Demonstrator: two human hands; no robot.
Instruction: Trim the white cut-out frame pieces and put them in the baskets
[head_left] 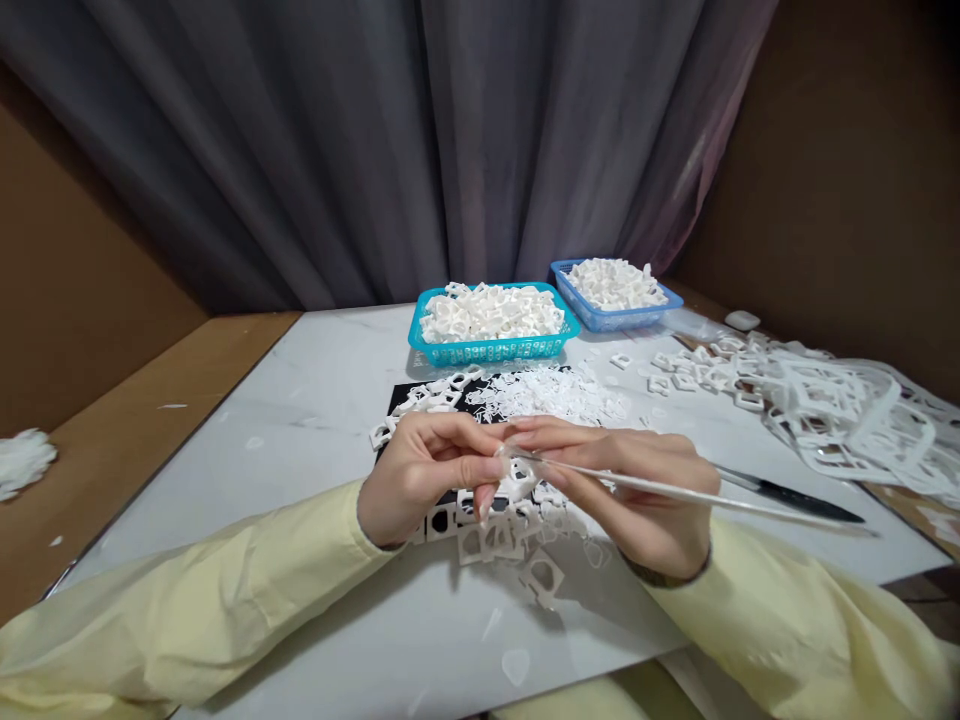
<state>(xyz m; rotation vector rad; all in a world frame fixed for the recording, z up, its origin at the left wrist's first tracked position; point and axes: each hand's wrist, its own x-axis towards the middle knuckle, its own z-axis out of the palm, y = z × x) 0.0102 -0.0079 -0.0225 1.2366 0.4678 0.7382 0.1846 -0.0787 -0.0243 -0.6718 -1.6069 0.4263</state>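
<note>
My left hand point(435, 468) pinches a small whitish plastic piece point(505, 455) between thumb and fingers. My right hand point(649, 490) grips a slim, pale, pen-like tool point(690, 490) whose tip meets that piece; the kind of tip is too small to make out. Both hands are close together above a black mat point(405, 396). Under and around them lie several white square plastic frames point(541, 575) with openings in the middle. Just beyond the fingers is a heap of tiny white scraps point(551, 393). Part of the mat is hidden by the hands.
A teal basket point(491, 350) and a blue basket point(619, 318), both heaped with white pieces, stand at the back. To the right lie a tangle of white plastic runners point(862, 410) and a black-handled tool point(795, 495). Brown panels flank the white tabletop point(300, 420); a grey curtain point(360, 150) hangs behind.
</note>
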